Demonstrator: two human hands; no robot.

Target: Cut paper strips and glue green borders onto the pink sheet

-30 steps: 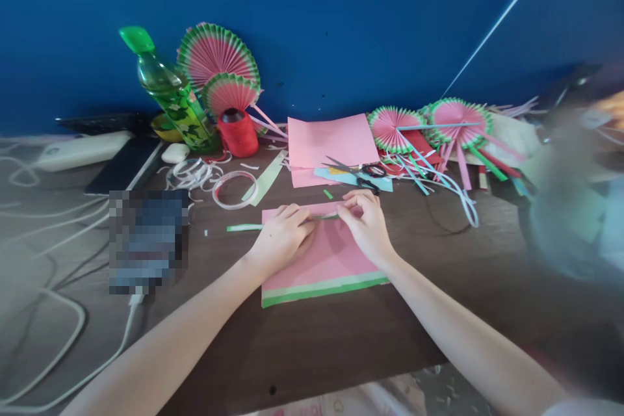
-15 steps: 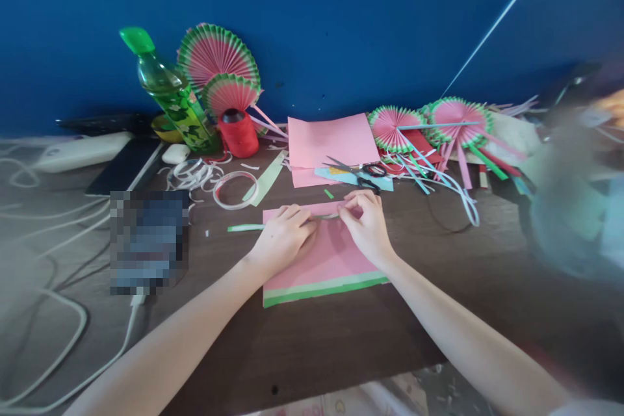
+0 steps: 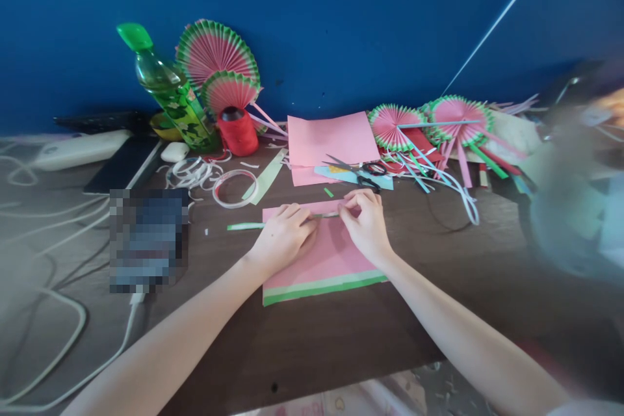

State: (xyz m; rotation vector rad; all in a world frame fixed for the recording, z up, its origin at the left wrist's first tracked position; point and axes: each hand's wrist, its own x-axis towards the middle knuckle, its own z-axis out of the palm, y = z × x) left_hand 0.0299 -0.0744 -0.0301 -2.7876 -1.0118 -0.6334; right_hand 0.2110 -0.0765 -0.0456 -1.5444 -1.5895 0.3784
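Observation:
A pink paper sheet (image 3: 331, 252) lies on the dark table, with light and dark green bands along its near edge. Across its far part runs a narrow green and white paper strip (image 3: 245, 226), whose left end sticks out past the sheet. My left hand (image 3: 283, 233) is closed over the strip's middle, its fingers bent against the paper. At the strip's right part, my right hand (image 3: 364, 220) pinches it between thumb and fingertips. What lies beneath the left fingers is hidden. Just beyond the right hand rest black-handled scissors (image 3: 363, 179).
Behind are pink sheets (image 3: 331, 138), a tape roll (image 3: 236, 189) and a pale green paper piece (image 3: 267, 175). Folded paper fans (image 3: 218, 55) lean by a green bottle (image 3: 170, 94) and a red spool (image 3: 237, 134). A phone (image 3: 149, 240) with a white cable lies left.

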